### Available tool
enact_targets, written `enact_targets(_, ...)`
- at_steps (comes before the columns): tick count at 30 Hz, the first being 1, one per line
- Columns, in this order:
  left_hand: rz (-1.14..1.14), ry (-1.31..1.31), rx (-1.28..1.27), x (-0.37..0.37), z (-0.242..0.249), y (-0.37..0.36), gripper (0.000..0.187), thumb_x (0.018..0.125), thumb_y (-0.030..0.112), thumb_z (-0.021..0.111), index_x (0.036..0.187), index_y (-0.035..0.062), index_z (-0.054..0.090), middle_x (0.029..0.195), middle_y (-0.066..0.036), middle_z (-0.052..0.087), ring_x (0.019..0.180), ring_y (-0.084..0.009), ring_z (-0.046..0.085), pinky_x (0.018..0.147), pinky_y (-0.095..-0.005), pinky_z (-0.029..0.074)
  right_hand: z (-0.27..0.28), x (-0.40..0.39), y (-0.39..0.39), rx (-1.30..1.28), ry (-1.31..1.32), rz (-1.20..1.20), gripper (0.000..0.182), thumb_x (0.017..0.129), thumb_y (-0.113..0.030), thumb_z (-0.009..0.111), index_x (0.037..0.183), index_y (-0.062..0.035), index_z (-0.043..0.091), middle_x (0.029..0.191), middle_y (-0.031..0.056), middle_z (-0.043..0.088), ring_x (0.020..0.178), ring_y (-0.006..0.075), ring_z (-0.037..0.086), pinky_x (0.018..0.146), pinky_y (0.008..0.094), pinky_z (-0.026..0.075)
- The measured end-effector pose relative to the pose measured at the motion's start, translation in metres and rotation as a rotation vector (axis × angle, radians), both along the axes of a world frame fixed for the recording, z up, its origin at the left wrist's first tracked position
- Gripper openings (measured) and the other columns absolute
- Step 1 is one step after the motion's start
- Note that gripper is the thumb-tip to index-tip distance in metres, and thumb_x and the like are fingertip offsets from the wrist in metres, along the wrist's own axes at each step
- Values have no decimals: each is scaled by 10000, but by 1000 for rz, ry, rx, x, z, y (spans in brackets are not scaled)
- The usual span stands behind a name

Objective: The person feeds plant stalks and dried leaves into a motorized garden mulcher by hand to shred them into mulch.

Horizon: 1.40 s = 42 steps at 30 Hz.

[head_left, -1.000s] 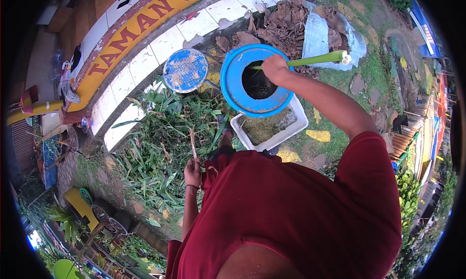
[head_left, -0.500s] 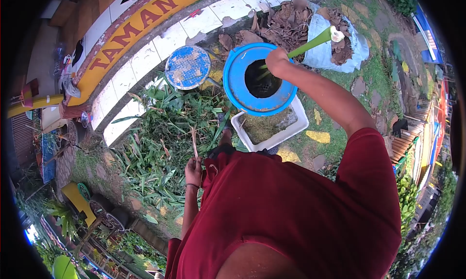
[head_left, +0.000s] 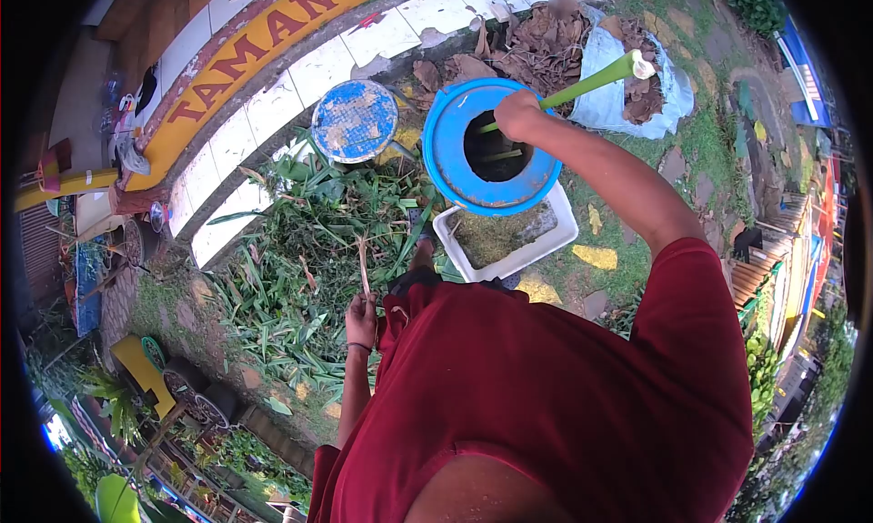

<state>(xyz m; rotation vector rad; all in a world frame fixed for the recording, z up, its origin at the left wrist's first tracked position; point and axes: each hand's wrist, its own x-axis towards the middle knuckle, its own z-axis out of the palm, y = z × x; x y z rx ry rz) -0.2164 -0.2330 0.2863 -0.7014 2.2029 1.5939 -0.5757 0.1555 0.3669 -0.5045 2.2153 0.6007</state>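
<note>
My right hand (head_left: 517, 116) is closed around a thick green plant stalk (head_left: 596, 79). The pale cut end of this stalk points up and to the right, while its lower part reaches into the dark opening of a round blue plastic hopper (head_left: 443, 164). Another light green piece shows inside that opening. Low by my side, my left hand (head_left: 361, 319) grips a thin brownish stick (head_left: 364, 264), which stands upright out of the fist. Beneath the hopper sits a white rectangular tray (head_left: 452, 247) with fine greenish-brown bits in it.
Left of the hopper is a stool with a worn blue top (head_left: 355, 121). Cut green leaves (head_left: 300, 268) cover the ground near my left hand. Dry brown leaves (head_left: 546, 45) and a light blue sack (head_left: 596, 105) lie beyond the hopper, beside a tiled ledge (head_left: 314, 82).
The stalk in my right hand has shifted slightly, and a light green piece now shows more plainly inside the opening. My left hand and its stick stay almost still.
</note>
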Motion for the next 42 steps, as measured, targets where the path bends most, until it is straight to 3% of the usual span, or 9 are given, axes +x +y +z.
enact_targets(6,32,14,21,-5,7,4,201,993,245,565,941,60,625,617,90,490,520,-4,348,471,-206,278,-53,21,2,152,198,64,277,707,-203,760,968,-111,753,999,40,724,954,241,693,701,409,546)
enact_targets(11,27,-78,-4,7,1,-5,179,985,210,580,944,40,618,708,62,530,609,-20,390,536,-219,330,-43,35,0,7,-180,-42,288,766,-190,710,1037,-97,733,1105,107,699,992,266,684,751,455,550)
enact_targets(15,68,32,30,15,-13,-2,207,998,240,562,897,65,610,594,101,430,518,0,317,460,-221,243,-10,5,11,-17,36,-58,243,780,-195,699,998,-97,745,1021,100,722,950,265,698,746,419,556)
enact_targets(23,83,78,54,-5,5,7,201,996,234,566,885,68,588,618,104,430,551,3,317,480,-221,250,-94,28,6,140,186,-12,208,763,-149,719,965,-119,755,989,39,730,885,211,709,701,381,558)
enact_targets(27,110,18,49,-1,12,1,197,994,230,569,887,65,590,603,108,416,534,4,296,471,-215,228,-97,24,8,210,13,-61,238,755,-169,716,984,-111,748,1022,45,716,931,237,694,706,425,540)
enact_targets(29,92,15,9,10,3,-5,197,992,231,573,886,65,591,594,108,412,521,6,294,459,-215,222,-77,15,11,232,-281,111,292,794,-229,695,1050,-90,725,1092,71,695,1024,268,662,776,455,520)
enact_targets(30,89,21,13,12,-7,-7,197,992,231,573,886,65,591,594,108,412,521,6,294,459,-215,222,-47,0,14,154,-412,-43,369,848,-322,658,1122,-76,692,1151,99,672,1077,296,633,848,476,500)
enact_targets(37,93,-33,75,-7,8,6,180,992,217,571,919,55,605,626,94,468,528,5,320,465,-215,245,13,-21,12,-13,-77,-108,303,872,-321,648,1039,-80,726,1115,123,688,1034,312,658,822,488,533)
enact_targets(42,77,-4,95,-4,3,2,176,995,207,564,934,49,612,686,79,524,569,2,365,500,-208,295,-25,-16,20,72,98,94,243,769,-195,701,987,-99,748,1045,95,720,951,263,699,710,407,563)
